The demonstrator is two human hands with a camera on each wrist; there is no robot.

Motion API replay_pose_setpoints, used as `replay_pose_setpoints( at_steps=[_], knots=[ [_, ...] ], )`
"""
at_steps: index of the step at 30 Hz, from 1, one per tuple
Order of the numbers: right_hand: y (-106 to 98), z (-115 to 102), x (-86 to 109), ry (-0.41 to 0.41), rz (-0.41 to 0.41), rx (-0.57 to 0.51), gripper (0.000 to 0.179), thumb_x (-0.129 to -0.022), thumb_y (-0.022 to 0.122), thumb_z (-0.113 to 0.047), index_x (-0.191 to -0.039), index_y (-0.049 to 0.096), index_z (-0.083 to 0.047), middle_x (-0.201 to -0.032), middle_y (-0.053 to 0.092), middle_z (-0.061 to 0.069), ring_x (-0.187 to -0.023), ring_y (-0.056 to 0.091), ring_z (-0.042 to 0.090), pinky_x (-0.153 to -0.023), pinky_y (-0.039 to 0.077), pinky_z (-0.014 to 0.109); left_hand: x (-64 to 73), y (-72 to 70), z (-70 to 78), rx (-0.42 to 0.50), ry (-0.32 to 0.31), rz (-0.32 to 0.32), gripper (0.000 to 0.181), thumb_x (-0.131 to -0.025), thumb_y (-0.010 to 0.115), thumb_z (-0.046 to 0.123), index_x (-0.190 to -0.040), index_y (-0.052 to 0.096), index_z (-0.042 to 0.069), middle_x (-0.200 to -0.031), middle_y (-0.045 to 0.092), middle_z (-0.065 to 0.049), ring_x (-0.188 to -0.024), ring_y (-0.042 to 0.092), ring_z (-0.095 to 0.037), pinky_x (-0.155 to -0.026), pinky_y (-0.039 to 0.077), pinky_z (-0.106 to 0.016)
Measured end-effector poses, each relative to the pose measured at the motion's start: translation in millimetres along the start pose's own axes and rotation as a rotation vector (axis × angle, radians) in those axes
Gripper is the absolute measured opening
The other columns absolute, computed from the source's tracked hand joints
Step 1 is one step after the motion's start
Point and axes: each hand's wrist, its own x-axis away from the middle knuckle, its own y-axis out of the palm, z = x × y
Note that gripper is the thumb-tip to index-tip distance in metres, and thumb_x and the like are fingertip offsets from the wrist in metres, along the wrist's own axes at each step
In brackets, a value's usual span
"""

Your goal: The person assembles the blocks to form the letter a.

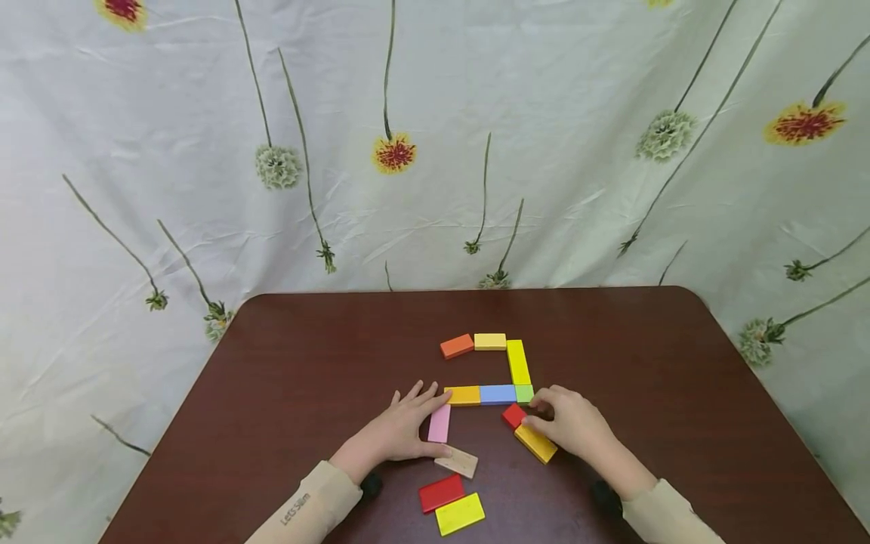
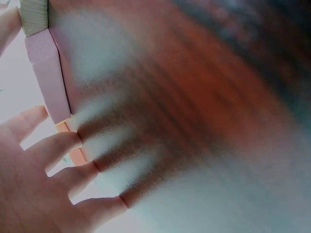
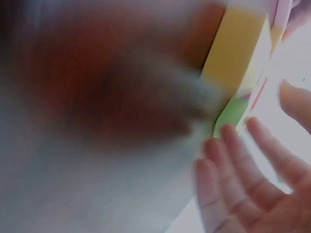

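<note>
My left hand (image 1: 402,425) lies spread with straight fingers beside a pink block (image 1: 439,424). Its index fingertip touches the left end of an amber block (image 1: 464,396), and its thumb rests at a bare wooden block (image 1: 459,462). My right hand (image 1: 574,425) is bent loosely, its thumb tip by a small red block (image 1: 514,416) and a golden-yellow block (image 1: 536,444). Its fingertips are near a green block (image 1: 524,394). In the right wrist view, thumb and fingers stand apart with nothing between them. A blue block (image 1: 498,394) joins the amber and green ones.
Farther back, a bright yellow block (image 1: 519,362), a pale yellow block (image 1: 490,342) and an orange block (image 1: 457,346) continue the line. A larger red block (image 1: 442,493) and another yellow block (image 1: 460,514) lie near the front of the dark table (image 1: 313,347). Behind hangs a flowered cloth (image 1: 544,91).
</note>
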Motion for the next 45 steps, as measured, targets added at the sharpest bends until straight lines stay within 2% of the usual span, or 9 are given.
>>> replay_pose_setpoints(
  at_steps=[3, 9, 14, 19, 26, 33, 39, 45],
  knots=[
    [3.5, -6.7, 12.1, 0.030, -0.058, 0.001, 0.030, -0.075, 0.085, -0.032, -0.095, 0.070, -0.015, -0.083, 0.059, -0.004, -0.070, 0.052, 0.010, -0.061, 0.047, 0.029, 0.4, 1.0, -0.6, -0.001, 0.002, 0.005, 0.091, -0.079, 0.077, 0.052, -0.153, 0.038, 0.016, -0.159, 0.031, -0.018, -0.149, 0.018, -0.045, -0.112, 0.016, -0.073],
    [5.1, -8.8, 24.3, 0.099, -0.061, -0.022, 0.029, -0.073, 0.087, -0.022, -0.092, 0.067, -0.010, -0.076, 0.054, 0.000, -0.063, 0.047, 0.013, -0.054, 0.040, 0.026, 0.3, 1.5, -0.7, 0.005, 0.004, 0.012, 0.090, -0.079, 0.077, 0.052, -0.152, 0.038, 0.016, -0.159, 0.031, -0.018, -0.149, 0.018, -0.045, -0.112, 0.015, -0.073],
    [3.0, -5.1, 23.0, 0.161, -0.047, -0.023, 0.032, -0.076, 0.085, -0.022, -0.094, 0.065, -0.004, -0.078, 0.059, 0.004, -0.066, 0.050, 0.015, -0.055, 0.044, 0.026, 0.4, 2.1, -1.6, 0.006, -0.001, 0.015, 0.090, -0.079, 0.077, 0.052, -0.152, 0.039, 0.016, -0.159, 0.031, -0.018, -0.149, 0.018, -0.045, -0.112, 0.015, -0.073],
    [7.3, -4.7, 18.2, 0.190, -0.015, -0.051, 0.037, -0.078, 0.084, -0.025, -0.095, 0.062, 0.000, -0.075, 0.056, 0.005, -0.066, 0.048, 0.016, -0.055, 0.043, 0.026, 0.7, 2.2, -2.1, 0.008, 0.001, 0.018, 0.090, -0.079, 0.077, 0.052, -0.152, 0.039, 0.016, -0.159, 0.031, -0.018, -0.149, 0.018, -0.045, -0.112, 0.015, -0.073],
    [17.2, -11.1, 13.1, 0.189, 0.050, -0.075, 0.039, -0.077, 0.084, -0.025, -0.093, 0.061, 0.001, -0.073, 0.054, 0.005, -0.064, 0.047, 0.016, -0.055, 0.042, 0.026, 0.9, 2.3, -2.5, 0.014, 0.003, 0.022, 0.090, -0.079, 0.078, 0.052, -0.152, 0.039, 0.016, -0.159, 0.032, -0.019, -0.149, 0.019, -0.045, -0.112, 0.015, -0.073],
    [14.2, -18.5, 17.6, 0.233, -0.006, -0.102, 0.052, -0.075, 0.086, -0.029, -0.106, 0.061, 0.005, -0.081, 0.057, 0.007, -0.069, 0.051, 0.016, -0.060, 0.048, 0.028, 0.8, 1.5, -2.0, 0.012, -0.003, 0.014, 0.090, -0.079, 0.078, 0.051, -0.151, 0.039, 0.016, -0.159, 0.032, -0.018, -0.149, 0.019, -0.045, -0.111, 0.015, -0.073],
    [7.4, -15.8, 27.2, 0.175, -0.041, -0.130, 0.058, -0.067, 0.090, -0.014, -0.115, 0.062, 0.005, -0.089, 0.060, 0.006, -0.077, 0.057, 0.015, -0.070, 0.055, 0.033, 0.9, -0.2, -0.6, 0.011, -0.003, 0.009, 0.090, -0.079, 0.077, 0.051, -0.152, 0.039, 0.016, -0.159, 0.031, -0.018, -0.149, 0.018, -0.045, -0.111, 0.015, -0.073],
    [10.2, -13.4, 27.0, 0.111, 0.019, -0.141, 0.051, -0.067, 0.089, -0.005, -0.110, 0.065, 0.004, -0.083, 0.057, 0.003, -0.073, 0.056, 0.013, -0.066, 0.053, 0.027, 1.3, -1.2, 1.1, 0.014, -0.010, 0.006, 0.090, -0.079, 0.077, 0.051, -0.152, 0.039, 0.016, -0.159, 0.031, -0.018, -0.149, 0.018, -0.045, -0.112, 0.015, -0.073]
  ],
)
